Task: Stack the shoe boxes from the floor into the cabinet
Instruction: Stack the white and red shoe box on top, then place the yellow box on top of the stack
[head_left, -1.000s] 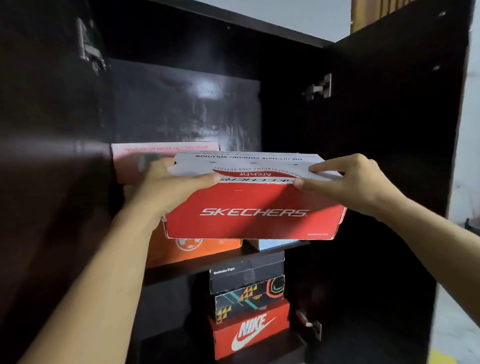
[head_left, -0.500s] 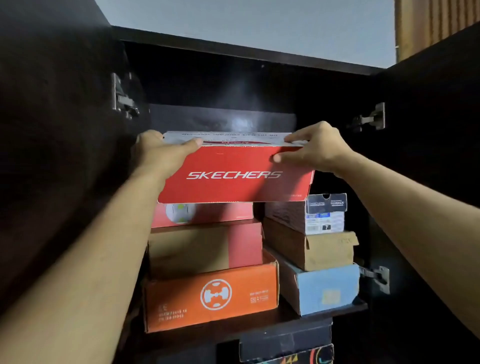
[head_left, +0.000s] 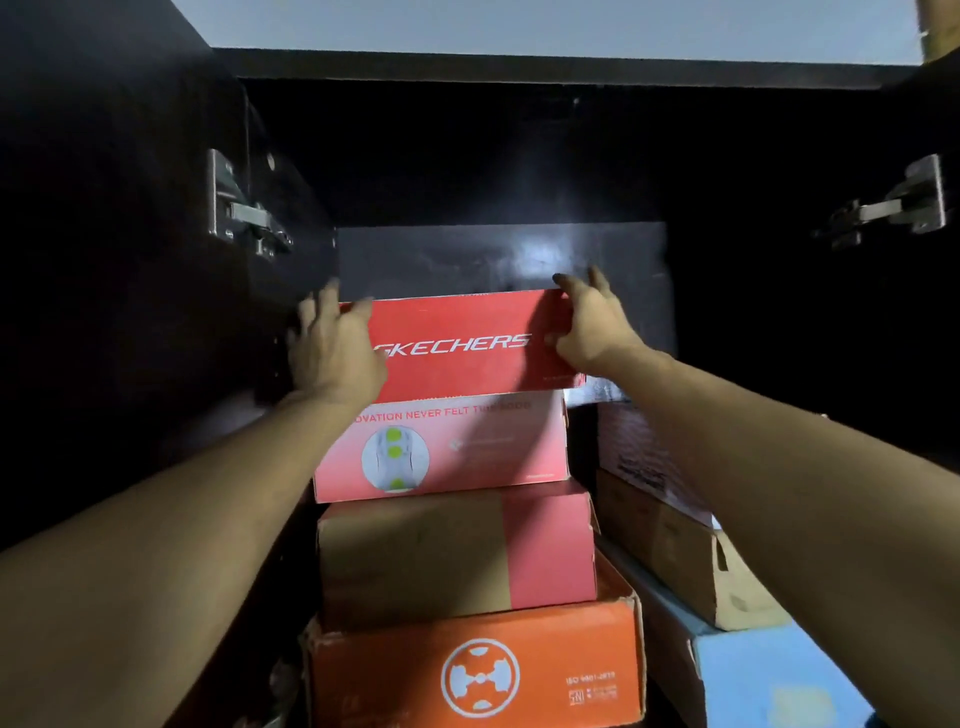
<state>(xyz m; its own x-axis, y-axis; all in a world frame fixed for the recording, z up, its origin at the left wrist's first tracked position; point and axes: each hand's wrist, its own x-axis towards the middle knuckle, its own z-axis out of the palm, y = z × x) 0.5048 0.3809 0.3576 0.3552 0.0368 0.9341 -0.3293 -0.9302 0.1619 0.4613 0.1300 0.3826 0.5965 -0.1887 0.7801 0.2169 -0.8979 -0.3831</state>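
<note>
The red Skechers shoe box (head_left: 462, 345) sits on top of the left stack inside the dark cabinet (head_left: 519, 67), resting on a pink box (head_left: 483, 447). My left hand (head_left: 332, 353) presses against the box's left end with its fingers spread and straight. At the right front corner my right hand (head_left: 592, 322) lies against the box, fingers reaching up past the top edge and thumb on the front face. The box's rear is hidden.
Below the pink box lie a brown-and-pink box (head_left: 415, 561) and an orange box (head_left: 395, 675). A lower stack on the right holds a dark box (head_left: 639, 457), a brown box (head_left: 670, 545) and a blue box (head_left: 769, 675). The left door (head_left: 104, 260) stands open.
The Skechers box went up and back into the cabinet and now rests on the pink box. Both hands moved from gripping its top corners to pressing on its ends.
</note>
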